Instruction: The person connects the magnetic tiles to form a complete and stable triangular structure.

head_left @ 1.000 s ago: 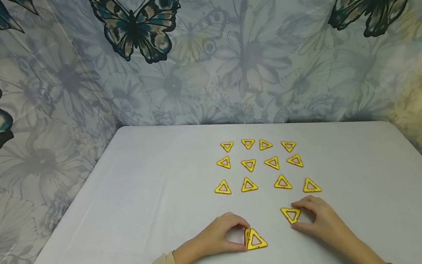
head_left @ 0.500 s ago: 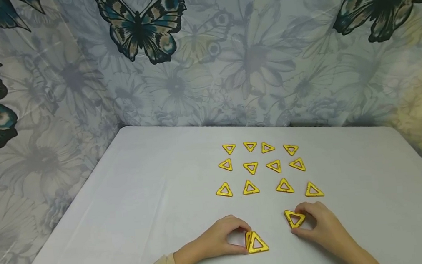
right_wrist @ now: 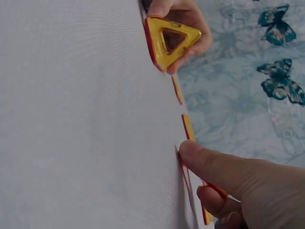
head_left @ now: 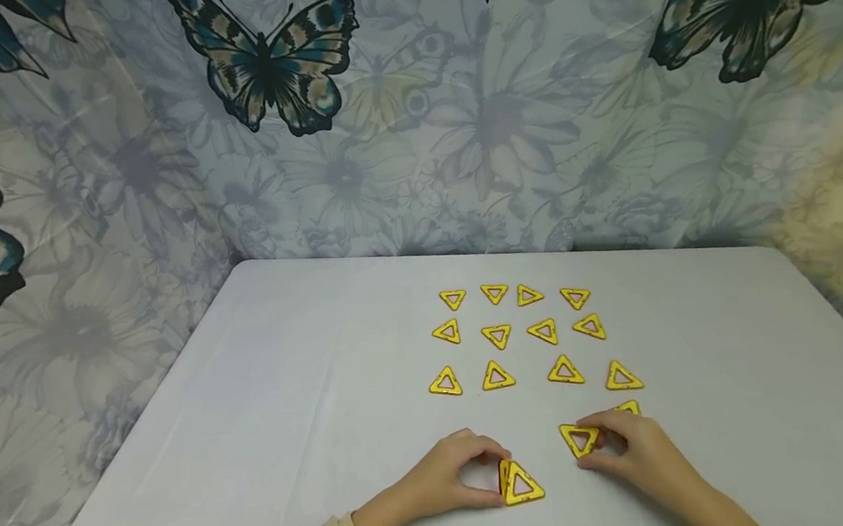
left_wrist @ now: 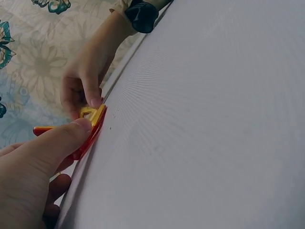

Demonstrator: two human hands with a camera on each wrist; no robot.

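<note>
In the head view my left hand (head_left: 451,476) grips yellow triangular magnetic tiles (head_left: 535,494) between thumb and fingers. At least two stand joined at an angle; the right wrist view shows one triangle (right_wrist: 157,50) with a red rim. My right hand (head_left: 644,448) pinches a single yellow triangular tile (head_left: 567,434) by its right side, a short gap from the left hand's tiles. Behind the right fingers, part of another yellow triangle (head_left: 632,406) shows; the rest is hidden. The left wrist view gives the left hand's tiles (left_wrist: 90,136) from their red side, under the thumb.
Beyond the hands, several yellow triangles (head_left: 571,376) lie apart in three rough rows on the white table (head_left: 290,391). A cloth with butterflies and flowers (head_left: 384,174) hangs behind and left of the table.
The right hand's tile has tilted, then turned back. A partly covered triangle now shows behind the right fingers. The left hand has shifted slightly right with its joined tiles.
</note>
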